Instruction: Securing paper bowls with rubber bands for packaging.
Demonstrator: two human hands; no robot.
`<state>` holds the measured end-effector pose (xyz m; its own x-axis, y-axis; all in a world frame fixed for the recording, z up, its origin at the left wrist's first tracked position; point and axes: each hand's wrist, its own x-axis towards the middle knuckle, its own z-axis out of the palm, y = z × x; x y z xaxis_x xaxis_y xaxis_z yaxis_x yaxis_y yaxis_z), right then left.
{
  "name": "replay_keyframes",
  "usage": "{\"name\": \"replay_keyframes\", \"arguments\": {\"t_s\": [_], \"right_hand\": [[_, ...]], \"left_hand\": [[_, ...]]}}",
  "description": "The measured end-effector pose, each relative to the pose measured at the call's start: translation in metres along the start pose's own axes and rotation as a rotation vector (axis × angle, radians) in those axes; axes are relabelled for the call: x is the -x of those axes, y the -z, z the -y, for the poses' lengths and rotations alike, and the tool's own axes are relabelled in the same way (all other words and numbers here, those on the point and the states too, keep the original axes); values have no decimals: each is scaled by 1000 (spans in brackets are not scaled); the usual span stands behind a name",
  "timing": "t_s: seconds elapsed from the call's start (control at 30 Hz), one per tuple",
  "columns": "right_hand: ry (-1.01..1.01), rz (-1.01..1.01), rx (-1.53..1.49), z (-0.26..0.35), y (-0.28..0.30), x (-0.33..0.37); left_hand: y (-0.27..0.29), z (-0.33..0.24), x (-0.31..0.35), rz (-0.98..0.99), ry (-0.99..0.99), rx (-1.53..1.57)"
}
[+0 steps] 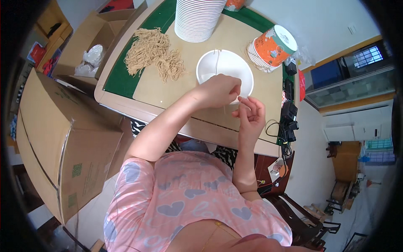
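A white round tub (203, 67) sits with its opening up on the table's tan mat. A thin tan string (217, 62) crosses its opening from the far rim and passes under my left hand (220, 89). That hand is closed over the tub's near side, its fingers pinching the string. Close beside it on the right, my right hand (252, 114) pinches with thumb and forefinger at the near rim, fingertips almost touching the left ones. The bit of string between the fingertips is too fine to see well. A short loose strand hangs below my left hand.
Tan strings (147, 52) lie heaped at left on the table (159, 98). A tall stack of white tubs (198, 21) stands at the back. Orange-and-green printed tubs (270, 46) are stacked upside down at right, near black adapters and cables (289, 111). Cardboard boxes (90, 155) stand at left.
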<state>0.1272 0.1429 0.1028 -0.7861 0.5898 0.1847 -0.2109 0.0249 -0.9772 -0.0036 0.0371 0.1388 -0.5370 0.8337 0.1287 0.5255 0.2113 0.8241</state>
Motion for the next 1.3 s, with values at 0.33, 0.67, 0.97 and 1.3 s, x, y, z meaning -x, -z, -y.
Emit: {"name": "replay_keyframes", "arguments": {"t_s": [0.33,0.67,0.97,1.3], "right_hand": [[-30,-84,12,-6,14,8],[22,-96,-213,17,19,20],[1,-3,-169,15,30,29],[-2,58,10,24,42,33]], "left_hand": [[-6,16,-2,21,-7,-56],[-5,-29,26,216,-107,121],[-13,-32,32,44,-205,151],[-12,-24,53,125,22,238]]}}
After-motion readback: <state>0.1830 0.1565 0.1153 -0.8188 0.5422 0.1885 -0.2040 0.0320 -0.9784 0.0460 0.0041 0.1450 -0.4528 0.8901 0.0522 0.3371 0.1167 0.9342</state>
